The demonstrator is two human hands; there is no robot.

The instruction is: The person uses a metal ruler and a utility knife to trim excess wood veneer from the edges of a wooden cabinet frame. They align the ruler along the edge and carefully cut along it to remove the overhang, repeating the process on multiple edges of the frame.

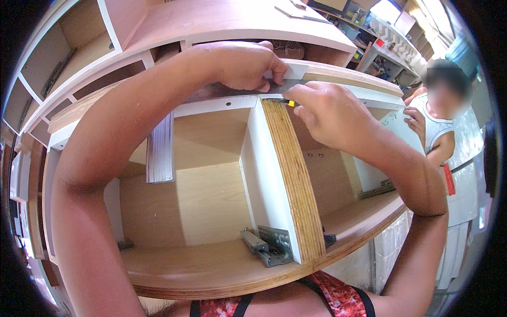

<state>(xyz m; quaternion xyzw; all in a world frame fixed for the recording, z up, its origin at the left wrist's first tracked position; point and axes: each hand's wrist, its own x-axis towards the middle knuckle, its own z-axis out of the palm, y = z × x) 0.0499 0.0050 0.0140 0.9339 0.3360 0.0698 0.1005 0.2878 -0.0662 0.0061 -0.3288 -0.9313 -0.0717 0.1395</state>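
- left hand (248,68) over the cabinet's top rail, wrist bent, fingers curled down at the white flat piece (297,72); grip partly hidden, cannot tell whether it pinches the piece or just presses there
- right hand (325,113) just beside it, to the right; grip closed on a small yellow-and-black tool (291,103); most of the tool hidden in the fist, its front end at the top of the divider
- white flat piece sits at the top rail, near the head of the divider; dark strip (211,93) runs along the rail, below the left hand
- cabinet (211,206) open toward the person, wood-toned inside; divider (296,174) upright, white side, bare layered front edge, splits it into two bays
- left bay: silvery ribbed strip (160,150) hangs down from the top; grey metal bracket (269,248) on the floor of the bay, beside the divider
- right bay: dark metal runner (377,190) low by the side wall
- behind: pinkish-white cabinet (227,31); cluttered shelves (391,58) upper right
- another person (441,124) at right, one hand near the cabinet's right end; contact unclear
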